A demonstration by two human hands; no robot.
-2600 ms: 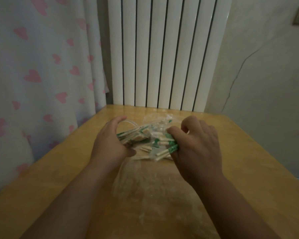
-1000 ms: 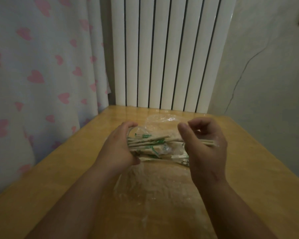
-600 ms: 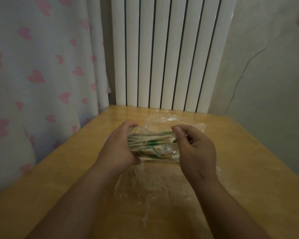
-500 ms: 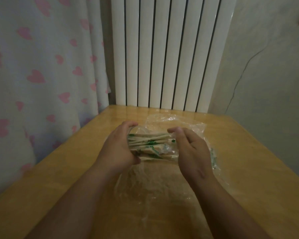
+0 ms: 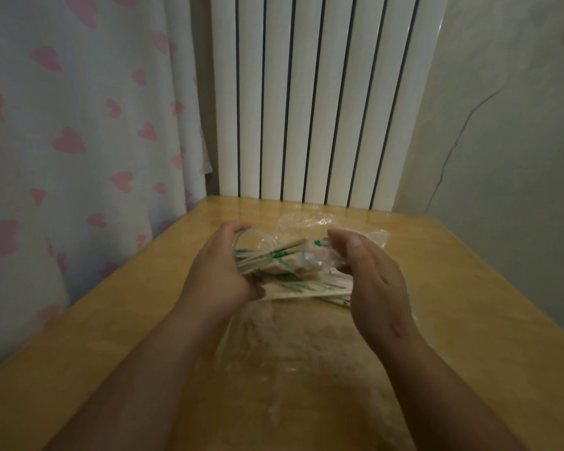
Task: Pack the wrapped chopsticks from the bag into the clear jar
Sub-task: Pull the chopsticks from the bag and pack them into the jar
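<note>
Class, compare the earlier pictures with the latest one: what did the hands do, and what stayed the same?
The right hand, which a second ago pinched a few wrapped chopsticks, has let go and opened; its flat palm now sits at their free ends. The left hand still grips the clear jar on its side, and the bag still lies on the table.

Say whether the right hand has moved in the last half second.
Yes: the right hand has drifted slightly rightward against the radiator, its fingers now straightened.
</note>
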